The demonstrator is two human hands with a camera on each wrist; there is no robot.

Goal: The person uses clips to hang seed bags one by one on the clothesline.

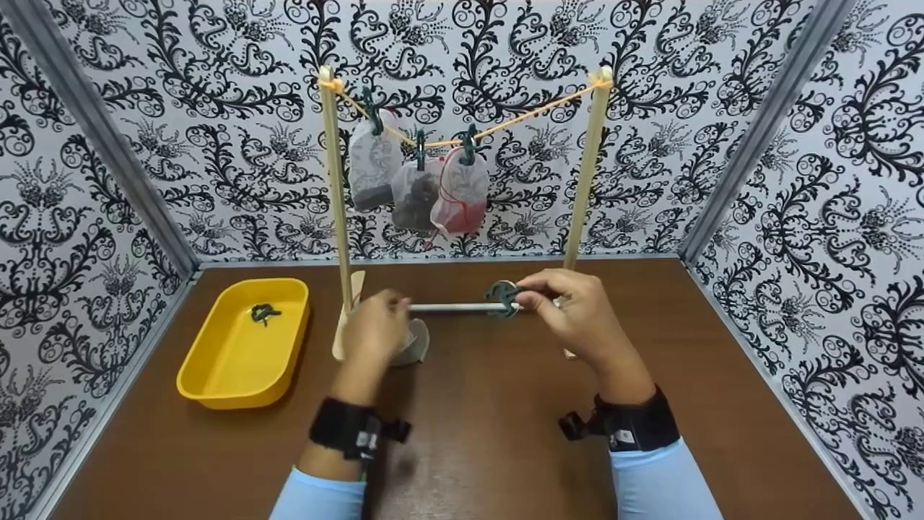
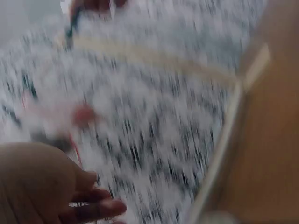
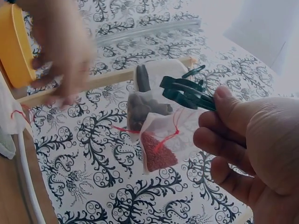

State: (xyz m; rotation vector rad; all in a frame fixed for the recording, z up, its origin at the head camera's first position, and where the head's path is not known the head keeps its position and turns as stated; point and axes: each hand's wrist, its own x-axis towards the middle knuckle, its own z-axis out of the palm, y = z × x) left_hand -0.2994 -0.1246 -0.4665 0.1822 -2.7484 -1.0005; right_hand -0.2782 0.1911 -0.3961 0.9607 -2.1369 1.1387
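right hand pinching green spring clip; left hand, loose-fingered, at its 9 o'clock; if knocked, sagging cord could shed 3 mesh bags.

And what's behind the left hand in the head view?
A white rod and a pale bag partly show. The left hand covers the rod's left end and the rest of the bag.

Your clip: smooth plastic, slight sheen. Tub: glossy plastic, smooth. Bags: sheer fabric, prob. fine mesh. Posts: bare matt wood. Yr table: smooth, wood-look, semi-gloss. Yr sleeves: matt cloth, smooth.
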